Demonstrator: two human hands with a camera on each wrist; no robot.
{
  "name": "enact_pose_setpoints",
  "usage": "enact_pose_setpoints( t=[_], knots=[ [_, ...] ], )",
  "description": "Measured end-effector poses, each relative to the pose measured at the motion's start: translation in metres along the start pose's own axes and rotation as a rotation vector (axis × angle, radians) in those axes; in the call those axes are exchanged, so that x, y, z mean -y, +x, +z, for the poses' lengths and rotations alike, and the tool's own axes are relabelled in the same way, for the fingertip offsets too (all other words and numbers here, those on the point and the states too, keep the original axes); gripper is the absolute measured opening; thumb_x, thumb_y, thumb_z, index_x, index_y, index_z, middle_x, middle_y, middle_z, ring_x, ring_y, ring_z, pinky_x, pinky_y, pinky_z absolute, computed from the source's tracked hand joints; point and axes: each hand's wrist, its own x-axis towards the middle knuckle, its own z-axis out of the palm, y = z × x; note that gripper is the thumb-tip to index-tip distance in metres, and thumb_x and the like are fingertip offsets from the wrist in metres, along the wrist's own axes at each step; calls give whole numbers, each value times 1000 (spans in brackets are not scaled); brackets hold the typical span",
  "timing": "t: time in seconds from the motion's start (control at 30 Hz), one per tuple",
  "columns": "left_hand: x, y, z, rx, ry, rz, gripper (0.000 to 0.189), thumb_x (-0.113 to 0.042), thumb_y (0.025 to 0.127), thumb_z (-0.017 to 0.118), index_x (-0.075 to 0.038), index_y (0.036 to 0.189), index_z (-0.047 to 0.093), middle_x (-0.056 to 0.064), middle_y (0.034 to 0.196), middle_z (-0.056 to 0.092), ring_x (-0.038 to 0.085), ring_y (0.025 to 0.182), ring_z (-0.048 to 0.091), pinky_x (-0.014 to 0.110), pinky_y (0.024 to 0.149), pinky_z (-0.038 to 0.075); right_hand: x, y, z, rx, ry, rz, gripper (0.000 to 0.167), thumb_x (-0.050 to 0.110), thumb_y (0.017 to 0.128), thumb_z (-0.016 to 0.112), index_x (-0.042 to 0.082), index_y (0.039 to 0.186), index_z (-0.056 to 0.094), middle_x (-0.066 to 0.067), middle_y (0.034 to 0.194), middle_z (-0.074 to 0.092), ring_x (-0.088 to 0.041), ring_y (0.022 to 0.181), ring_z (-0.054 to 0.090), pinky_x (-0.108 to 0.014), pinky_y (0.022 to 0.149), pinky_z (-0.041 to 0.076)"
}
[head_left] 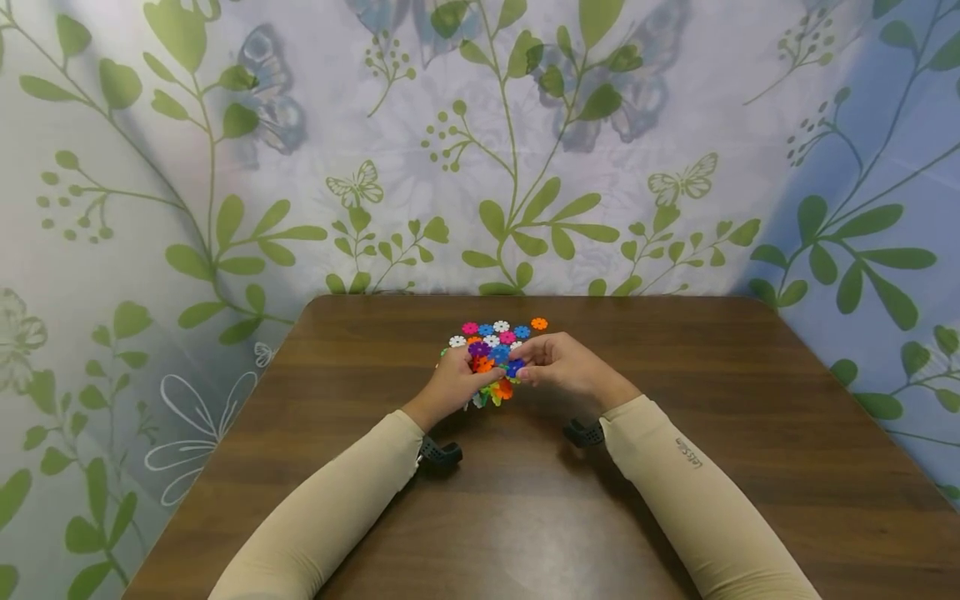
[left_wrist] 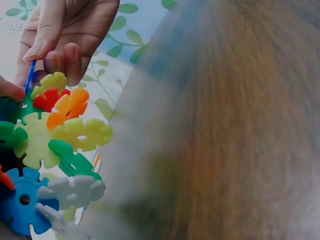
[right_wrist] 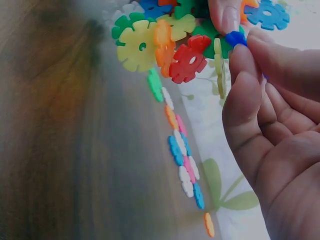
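My left hand holds a cluster of interlocking plastic flower discs, its thumb across the near side. The cluster mixes purple, blue, orange, green, yellow, red and white pieces slotted together at angles. From the right, my right hand pinches a dark blue flower disc between thumb and fingers, right at the cluster's edge. Edge-on in the left wrist view, this blue disc meets a green disc. A red disc and a yellow disc stick out nearby. The palm hides part of the blue disc.
Loose flower discs lie flat on the brown wooden table beyond the cluster, among them a pink disc, a white disc and an orange disc. Behind the table's far edge hangs a leaf-patterned curtain.
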Motion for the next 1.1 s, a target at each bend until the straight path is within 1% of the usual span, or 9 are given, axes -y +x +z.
enact_pose_setpoints(
  t=[0.13, 0.23, 0.4, 0.5, 0.57, 0.63, 0.73, 0.9, 1.1],
  knots=[
    [2, 1, -1, -32, -17, -29, 26, -21, 97, 81, 3, 105, 73, 4, 87, 75, 20, 73, 73, 31, 68, 61, 0, 3, 1, 4, -17, -30, 29, 11, 100, 76, 1, 127, 72, -12, 103, 73, -51, 91, 64, -53, 83, 59],
    [2, 2, -2, -61, -102, -40, 31, -23, 98, 80, 4, 110, 72, 8, 94, 76, 23, 79, 76, 34, 72, 62, 1, 5, -2, -25, -54, -62, 32, 18, 102, 74, 7, 132, 70, -10, 101, 70, -52, 91, 62, -52, 80, 59],
    [5, 6, -4, -121, -265, -90, 41, -34, 96, 81, 1, 116, 70, 12, 102, 77, 27, 89, 77, 37, 80, 62, -3, 6, -13, -190, -104, -60, 39, 30, 105, 69, 13, 141, 65, -14, 106, 64, -51, 93, 57, -58, 77, 54],
    [8, 9, -7, -170, -337, -140, 41, -38, 95, 82, -1, 110, 72, 15, 99, 76, 28, 86, 76, 36, 80, 62, -21, 5, -24, -303, -185, -15, 46, 35, 105, 68, 8, 143, 62, -14, 123, 64, -45, 108, 59, -58, 91, 52],
    [10, 10, -9, -195, -381, -168, 41, -38, 95, 82, 0, 106, 70, 16, 97, 75, 27, 84, 75, 35, 79, 62, -37, 6, -33, -333, -289, 9, 52, 36, 105, 68, 4, 145, 59, -17, 139, 59, -41, 124, 55, -58, 105, 42],
    [10, 11, -11, -217, -418, -194, 42, -38, 95, 82, 0, 102, 68, 16, 95, 73, 26, 83, 74, 34, 79, 61, -54, 7, -42, -327, -409, 29, 57, 37, 106, 67, 1, 149, 55, -20, 153, 49, -42, 136, 46, -60, 114, 29],
    [10, 12, -11, -241, -459, -227, 43, -38, 94, 82, 0, 98, 63, 13, 92, 68, 22, 81, 71, 31, 78, 61, -73, 9, -54, -290, -522, 52, 61, 34, 108, 64, -1, 155, 48, -25, 164, 32, -52, 143, 29, -70, 111, 18],
    [10, 15, -8, -226, -503, -197, 35, -33, 96, 81, -1, 98, 66, 11, 91, 71, 21, 80, 73, 33, 76, 61, -82, 9, -64, -249, -607, 113, 63, 32, 110, 60, 4, 162, 39, -24, 171, 17, -60, 139, 22, -74, 101, 21],
    [7, 17, -6, -238, -504, -192, 27, -28, 98, 79, -4, 94, 66, 8, 86, 69, 17, 78, 71, 31, 74, 61, -83, 13, -66, -217, -637, 129, 63, 31, 110, 59, 7, 164, 35, -20, 172, 16, -59, 137, 25, -76, 102, 20]
  ],
)
